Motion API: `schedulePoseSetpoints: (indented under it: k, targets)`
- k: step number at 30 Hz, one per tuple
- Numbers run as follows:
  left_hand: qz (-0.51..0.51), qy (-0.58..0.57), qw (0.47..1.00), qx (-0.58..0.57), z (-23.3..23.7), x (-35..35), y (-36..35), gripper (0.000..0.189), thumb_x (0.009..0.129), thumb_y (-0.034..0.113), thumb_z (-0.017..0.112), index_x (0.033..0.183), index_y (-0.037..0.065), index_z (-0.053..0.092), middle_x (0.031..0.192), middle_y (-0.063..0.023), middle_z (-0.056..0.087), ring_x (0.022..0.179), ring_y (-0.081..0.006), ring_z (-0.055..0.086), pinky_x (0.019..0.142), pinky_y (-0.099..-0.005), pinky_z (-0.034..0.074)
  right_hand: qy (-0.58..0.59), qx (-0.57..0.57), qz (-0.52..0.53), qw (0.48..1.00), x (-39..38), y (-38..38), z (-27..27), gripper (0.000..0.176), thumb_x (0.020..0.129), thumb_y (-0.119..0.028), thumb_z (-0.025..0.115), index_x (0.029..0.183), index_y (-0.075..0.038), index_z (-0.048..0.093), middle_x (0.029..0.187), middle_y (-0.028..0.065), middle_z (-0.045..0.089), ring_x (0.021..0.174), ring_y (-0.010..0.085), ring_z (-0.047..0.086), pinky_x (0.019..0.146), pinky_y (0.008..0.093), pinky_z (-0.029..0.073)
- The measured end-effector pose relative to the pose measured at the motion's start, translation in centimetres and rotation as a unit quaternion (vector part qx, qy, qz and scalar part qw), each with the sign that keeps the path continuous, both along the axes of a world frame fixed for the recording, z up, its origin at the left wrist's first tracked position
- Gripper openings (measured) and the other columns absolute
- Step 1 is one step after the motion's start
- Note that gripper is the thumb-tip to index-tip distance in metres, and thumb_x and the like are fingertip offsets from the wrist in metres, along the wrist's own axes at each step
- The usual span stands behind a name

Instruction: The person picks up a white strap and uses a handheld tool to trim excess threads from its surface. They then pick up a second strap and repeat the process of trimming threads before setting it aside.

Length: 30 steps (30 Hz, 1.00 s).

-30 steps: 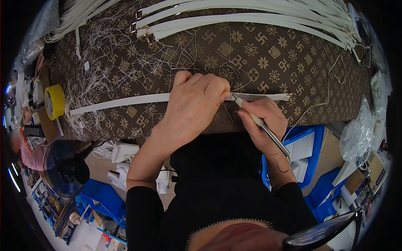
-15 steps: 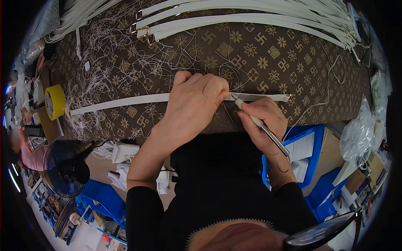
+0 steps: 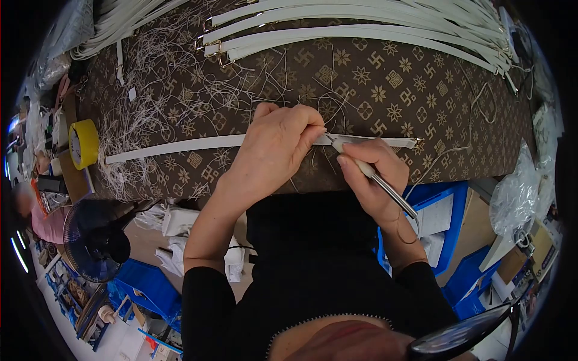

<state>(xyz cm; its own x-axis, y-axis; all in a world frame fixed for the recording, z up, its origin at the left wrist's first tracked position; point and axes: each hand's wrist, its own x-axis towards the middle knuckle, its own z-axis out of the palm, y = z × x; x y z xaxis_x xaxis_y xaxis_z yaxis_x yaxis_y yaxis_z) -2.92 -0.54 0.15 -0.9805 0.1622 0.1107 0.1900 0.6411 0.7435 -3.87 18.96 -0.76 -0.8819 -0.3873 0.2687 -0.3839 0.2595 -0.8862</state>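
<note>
A narrow white belt (image 3: 180,146) lies across the patterned cloth, with a gold-coloured buckle (image 3: 417,144) at its right end. Over its middle, my left hand (image 3: 274,141) has its fingers closed on the strap, thumb and forefinger pinched near the edge. My right hand (image 3: 376,174) grips a pen-shaped tool (image 3: 385,188) like a pencil; it has a white front part and a shiny metal barrel. Its fine tip meets or nearly meets the belt just right of my left fingertips. A thin cord loops from the tool's rear end by my wrist.
Several white belts with buckles (image 3: 361,35) are stacked along the far side. Loose thread clippings (image 3: 150,90) cover the left of the cloth (image 3: 445,108). A yellow tape roll (image 3: 84,144) stands at the left edge, above a black fan (image 3: 96,240). Blue bins (image 3: 460,210) sit below the table.
The tool has tilted slightly and its tip has shifted a little left along the belt. My left hand stays on the strap, and the whole view has moved slightly.
</note>
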Motion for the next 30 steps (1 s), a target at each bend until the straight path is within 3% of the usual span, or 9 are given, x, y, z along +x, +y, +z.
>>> schedulePoseSetpoints:
  k: [11, 13, 30]
  targets:
    - [-0.017, -0.018, 1.0, 0.006, 0.48, -0.23, -0.33, 0.007, 0.087, 0.012, 0.06, 0.089, 0.007, 0.055, 0.075, -0.0065, 0.06, 0.066, -0.0259, 0.054, 0.073, -0.034, 0.041, 0.018, 0.024, 0.021, 0.999, -0.17, -0.25, 0.09, 0.022, 0.07, 0.0, 0.076, 0.09, -0.002, 0.067, 0.082, 0.0095, 0.067, 0.071, 0.0219, 0.064, 0.063, 0.0293, 0.05]
    - [-0.03, -0.009, 1.0, 0.001, 0.57, -0.28, -0.3, 0.008, 0.089, 0.01, 0.056, 0.09, 0.007, 0.049, 0.065, -0.0078, 0.055, 0.066, -0.0264, 0.057, 0.077, -0.0374, 0.04, 0.024, 0.025, 0.024, 0.999, -0.21, -0.27, 0.1, 0.022, 0.07, 0.001, 0.076, 0.09, -0.002, 0.068, 0.082, 0.0094, 0.067, 0.071, 0.022, 0.064, 0.064, 0.0293, 0.05]
    - [-0.023, -0.008, 1.0, 0.003, 0.33, -0.15, -0.44, 0.007, 0.089, 0.012, 0.057, 0.09, 0.008, 0.052, 0.072, -0.0073, 0.057, 0.066, -0.0269, 0.054, 0.074, -0.035, 0.041, 0.044, 0.036, 0.021, 0.998, -0.18, -0.4, -0.19, 0.023, 0.069, 0.0, 0.076, 0.091, -0.003, 0.068, 0.082, 0.0093, 0.067, 0.072, 0.0219, 0.064, 0.063, 0.0292, 0.051]
